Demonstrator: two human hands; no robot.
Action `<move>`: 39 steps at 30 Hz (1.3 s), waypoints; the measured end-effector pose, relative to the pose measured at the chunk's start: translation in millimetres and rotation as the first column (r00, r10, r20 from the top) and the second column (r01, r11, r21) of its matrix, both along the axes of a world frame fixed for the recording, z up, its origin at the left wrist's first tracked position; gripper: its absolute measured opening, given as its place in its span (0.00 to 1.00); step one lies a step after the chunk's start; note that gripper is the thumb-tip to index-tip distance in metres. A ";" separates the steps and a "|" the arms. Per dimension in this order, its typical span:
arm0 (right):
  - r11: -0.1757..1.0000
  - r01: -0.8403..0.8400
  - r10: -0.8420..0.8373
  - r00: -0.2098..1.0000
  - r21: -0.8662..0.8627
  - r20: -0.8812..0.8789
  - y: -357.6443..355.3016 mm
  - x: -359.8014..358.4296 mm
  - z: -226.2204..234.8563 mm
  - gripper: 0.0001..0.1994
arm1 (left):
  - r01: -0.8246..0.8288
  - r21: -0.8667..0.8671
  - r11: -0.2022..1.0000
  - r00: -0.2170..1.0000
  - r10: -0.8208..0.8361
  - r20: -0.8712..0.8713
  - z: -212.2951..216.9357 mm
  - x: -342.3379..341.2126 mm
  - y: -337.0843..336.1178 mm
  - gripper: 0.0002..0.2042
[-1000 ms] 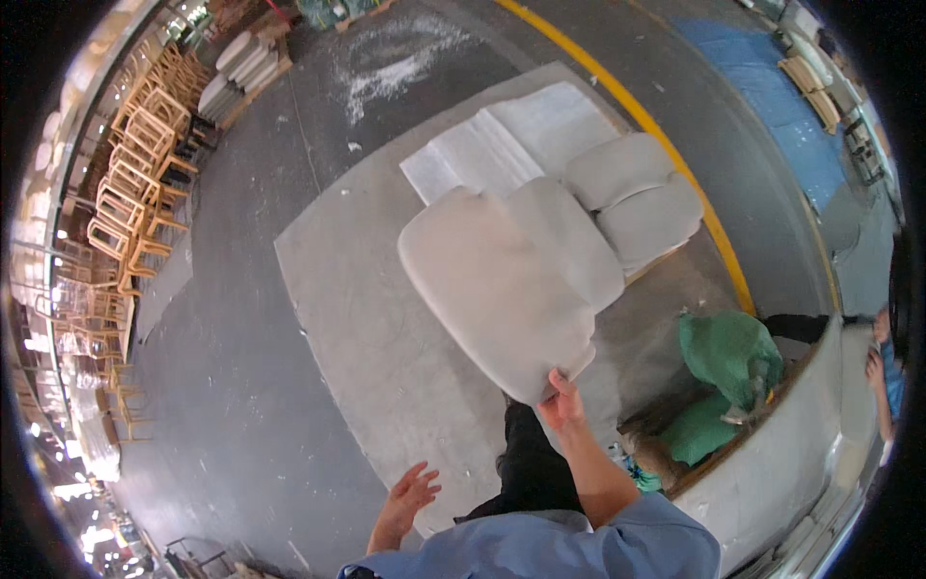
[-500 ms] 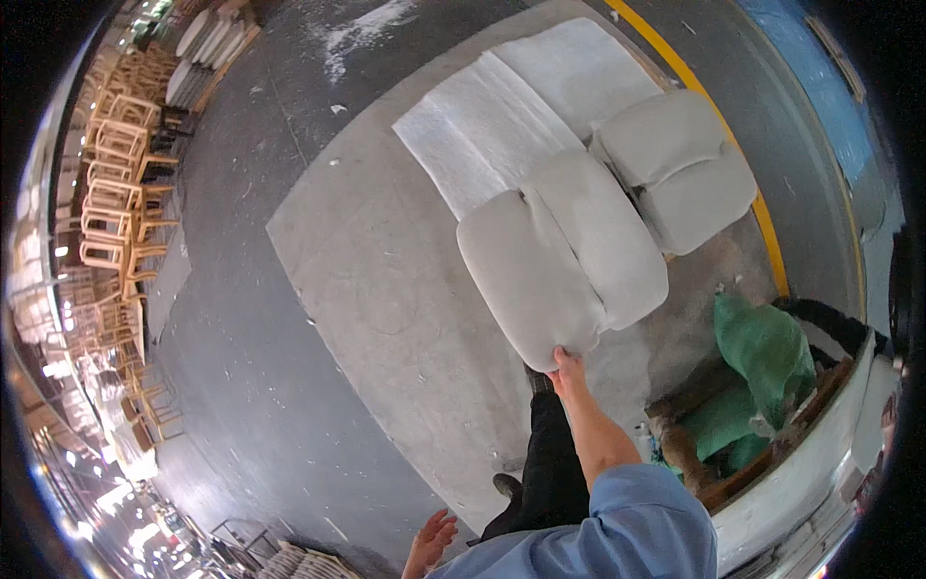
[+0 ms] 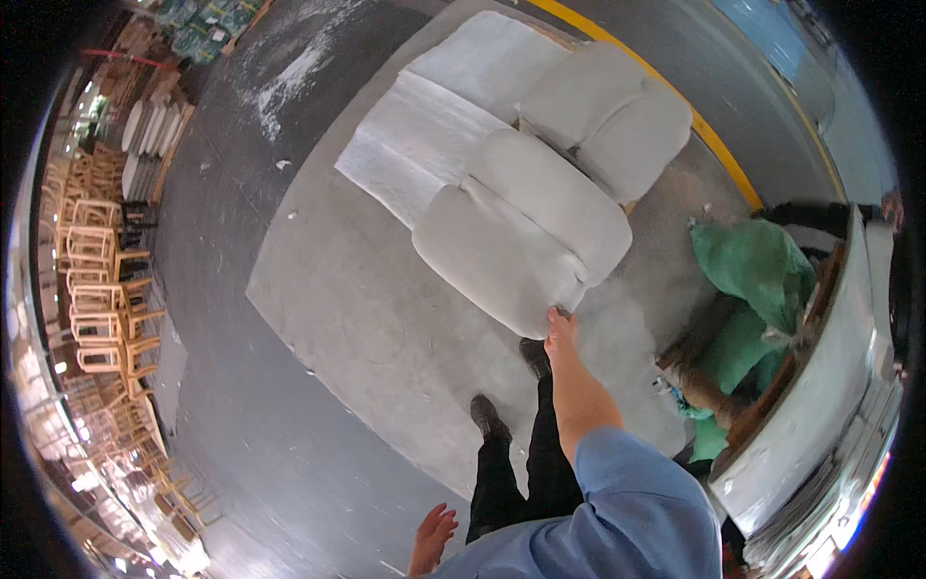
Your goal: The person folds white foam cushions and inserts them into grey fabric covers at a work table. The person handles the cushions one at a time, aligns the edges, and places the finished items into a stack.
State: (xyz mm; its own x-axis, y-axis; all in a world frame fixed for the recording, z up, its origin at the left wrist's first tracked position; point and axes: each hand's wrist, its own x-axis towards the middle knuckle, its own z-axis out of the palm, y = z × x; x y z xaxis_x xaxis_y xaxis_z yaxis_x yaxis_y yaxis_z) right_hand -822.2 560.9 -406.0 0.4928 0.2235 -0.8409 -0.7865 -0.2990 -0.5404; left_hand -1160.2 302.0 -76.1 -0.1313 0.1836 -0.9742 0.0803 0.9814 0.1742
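My right hand (image 3: pixel 559 329) grips the near corner of an off-white padded cushion (image 3: pixel 487 249) with rounded corners, thumb on top and the other fingers partly hidden. This cushion lies against a second, similar cushion (image 3: pixel 553 198), with a creased seam between them. Beyond them, to the right, is another pair of off-white cushions (image 3: pixel 588 92). Flat white sheets (image 3: pixel 429 130) stick out on the far left side of the cushions. Down by my left side hangs my left hand (image 3: pixel 434 533), empty, its fingers loosely apart.
Green sacks (image 3: pixel 748 261) stand at the right beside a white-topped bench (image 3: pixel 820 396). Stacked wooden chair frames (image 3: pixel 96 280) line the left. A yellow floor line (image 3: pixel 714 145) runs past the far cushions. My shoes (image 3: pixel 487 417) are on the grey floor near the held cushion.
The whole view has shifted, so the cushions appear further up and left. My trailing foot has come forward beside the other. My right hand still holds the cushion's corner.
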 end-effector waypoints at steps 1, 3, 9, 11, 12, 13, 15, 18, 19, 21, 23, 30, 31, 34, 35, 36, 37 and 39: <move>0.999 -0.025 0.027 0.999 -0.040 0.036 2.7 -4.5 4.4 0.26 | 0.045 0.015 0.999 0.999 -0.045 0.006 -5.2 -3.7 -1.4 0.30; 0.993 -0.091 0.093 0.995 -0.070 0.034 -7.0 -1.6 12.3 0.30 | 0.192 0.043 0.980 0.981 -0.193 0.011 -12.0 -22.2 -3.4 0.28; 0.915 -0.327 0.367 0.918 -0.237 0.149 -94.4 3.5 61.2 0.37 | 0.415 0.165 0.895 0.910 -0.407 -0.080 -11.1 -99.5 4.5 0.27; 0.901 -0.384 0.414 0.901 -0.202 0.133 -142.5 -5.4 85.1 0.37 | 0.434 0.159 0.886 0.897 -0.409 -0.169 -4.3 -123.4 7.7 0.27; 0.894 -0.349 0.426 0.857 -0.282 0.290 -191.3 11.7 70.4 0.36 | 0.461 0.161 0.873 0.886 -0.443 -0.134 1.8 -133.6 15.9 0.27; 0.859 -0.347 0.498 0.737 -0.375 0.458 -220.7 35.7 66.6 0.35 | 0.421 0.181 0.889 0.907 -0.415 -0.072 -3.0 -144.8 10.2 0.26; 0.791 -0.390 0.590 0.690 -0.472 0.419 -294.4 28.5 72.4 0.34 | 0.453 0.215 0.865 0.891 -0.435 -0.127 -6.7 -160.2 19.9 0.27; 0.753 -0.397 0.594 0.754 -0.525 0.281 -388.0 -12.3 96.8 0.34 | 0.559 0.335 0.758 0.828 -0.525 -0.196 -10.4 -159.5 52.7 0.27; 0.766 -0.422 0.541 0.830 -0.484 0.133 -416.5 -38.2 105.9 0.33 | 0.613 0.342 0.712 0.790 -0.566 -0.238 -8.1 -148.1 70.7 0.27; 0.606 -0.499 0.628 0.778 -0.620 -0.012 -472.2 -42.4 132.1 0.34 | 0.635 0.426 0.645 0.760 -0.620 -0.194 -14.0 -126.2 88.9 0.26; 0.654 -0.499 0.557 0.826 -0.569 -0.084 -508.9 -58.3 153.4 0.36 | 0.686 0.503 0.526 0.682 -0.706 -0.190 -15.3 -89.0 108.2 0.25; 0.772 -0.292 0.396 0.916 -0.565 0.067 -560.7 -76.0 210.3 0.40 | 0.464 0.879 0.107 0.516 -0.840 -0.170 71.0 67.2 139.5 0.21; 0.782 -0.262 0.377 0.921 -0.565 0.095 -569.3 -76.3 216.6 0.39 | 0.371 0.929 0.014 0.491 -0.851 -0.183 121.5 104.8 131.4 0.21; 0.792 -0.214 0.381 0.905 -0.572 0.188 -607.1 -68.9 228.8 0.38 | -0.083 0.899 -0.430 0.416 -0.835 -0.360 288.4 185.6 90.1 0.25; 0.788 -0.208 0.393 0.894 -0.579 0.213 -623.7 -66.9 229.3 0.37 | -0.341 0.804 -0.487 0.392 -0.851 -0.349 335.5 206.8 62.1 0.27; 0.817 -0.191 0.360 0.906 -0.544 0.222 -639.7 -66.7 229.3 0.37 | -0.498 0.630 -0.597 0.364 -0.803 -0.473 387.8 215.4 43.9 0.31; 0.840 -0.174 0.338 0.909 -0.514 0.244 -658.5 -56.1 231.1 0.37 | -0.618 0.416 -0.667 0.397 -0.721 -0.568 433.2 219.3 23.2 0.31; 0.898 -0.157 0.237 0.959 -0.410 0.152 -691.6 -27.1 245.8 0.35 | -0.747 -0.006 -0.665 0.471 -0.523 -0.710 485.3 241.4 -30.3 0.32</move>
State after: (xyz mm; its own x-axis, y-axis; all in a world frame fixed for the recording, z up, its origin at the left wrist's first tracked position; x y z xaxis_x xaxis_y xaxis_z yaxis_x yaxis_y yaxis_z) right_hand -849.3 -130.7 -160.3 0.6343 0.0066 -0.7730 -0.5813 -0.6551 -0.4826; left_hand -918.8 271.7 409.2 0.2578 -0.5727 0.7781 -0.7771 -0.6015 -0.1852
